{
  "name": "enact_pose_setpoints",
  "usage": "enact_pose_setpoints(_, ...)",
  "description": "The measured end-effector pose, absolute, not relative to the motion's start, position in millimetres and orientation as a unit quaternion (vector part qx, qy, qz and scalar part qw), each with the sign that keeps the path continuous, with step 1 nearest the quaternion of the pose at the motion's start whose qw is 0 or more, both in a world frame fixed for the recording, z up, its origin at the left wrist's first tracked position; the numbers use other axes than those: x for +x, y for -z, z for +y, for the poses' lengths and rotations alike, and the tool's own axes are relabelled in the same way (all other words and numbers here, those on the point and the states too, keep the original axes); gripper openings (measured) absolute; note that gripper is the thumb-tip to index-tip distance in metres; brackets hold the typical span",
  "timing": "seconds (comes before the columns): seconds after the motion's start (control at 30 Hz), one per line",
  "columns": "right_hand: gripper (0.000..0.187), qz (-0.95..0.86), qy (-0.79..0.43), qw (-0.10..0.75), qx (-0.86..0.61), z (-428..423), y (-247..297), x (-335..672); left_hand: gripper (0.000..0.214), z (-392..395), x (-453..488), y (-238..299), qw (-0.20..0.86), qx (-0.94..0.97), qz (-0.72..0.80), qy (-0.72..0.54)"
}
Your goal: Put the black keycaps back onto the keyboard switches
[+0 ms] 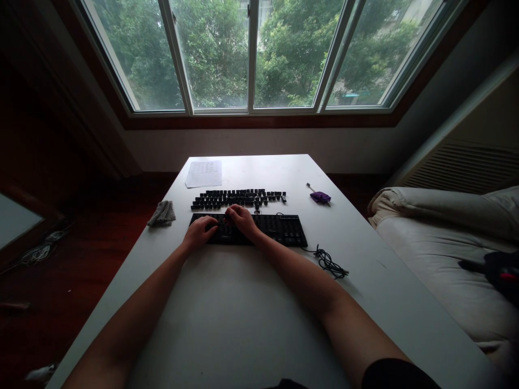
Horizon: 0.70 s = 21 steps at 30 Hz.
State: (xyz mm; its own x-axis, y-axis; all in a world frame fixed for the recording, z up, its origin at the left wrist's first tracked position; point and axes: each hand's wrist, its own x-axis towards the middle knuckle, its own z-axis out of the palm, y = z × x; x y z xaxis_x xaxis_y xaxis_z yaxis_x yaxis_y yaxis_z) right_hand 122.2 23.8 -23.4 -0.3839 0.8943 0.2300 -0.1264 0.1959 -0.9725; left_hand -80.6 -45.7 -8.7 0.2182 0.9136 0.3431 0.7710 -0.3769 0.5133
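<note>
A black keyboard lies crosswise on the white table. My left hand rests on its left end, thumb stretched over the keys and fingers curled at the edge. My right hand is over the left-middle part of the keyboard, its fingertips pinched together. Something small and dark seems to be between them, too small to name. Just behind the keyboard stand loose black keycaps in rows. A small dark piece sits between these rows and the keyboard.
A coiled black cable lies right of the keyboard. A grey cloth is near the left edge. Farther back are a printed paper sheet and a purple item beside a small brush-like stick. A padded seat stands at right.
</note>
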Motion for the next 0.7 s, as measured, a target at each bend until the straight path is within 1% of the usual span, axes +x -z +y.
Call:
enact_pose_setpoints(0.5, 0.036, -0.627, -0.546, 0.460, -0.311, 23.6, 24.8, 121.5, 0.020, -45.8, -80.9, 8.9, 0.117, 0.773, 0.546, -0.302)
enact_pose_setpoints(0.7, 0.039, -0.624, -0.546, 0.459, -0.319, 24.3, 25.8, 121.1, 0.020, -46.3, -80.1, 7.6, 0.117, 0.775, 0.543, -0.303)
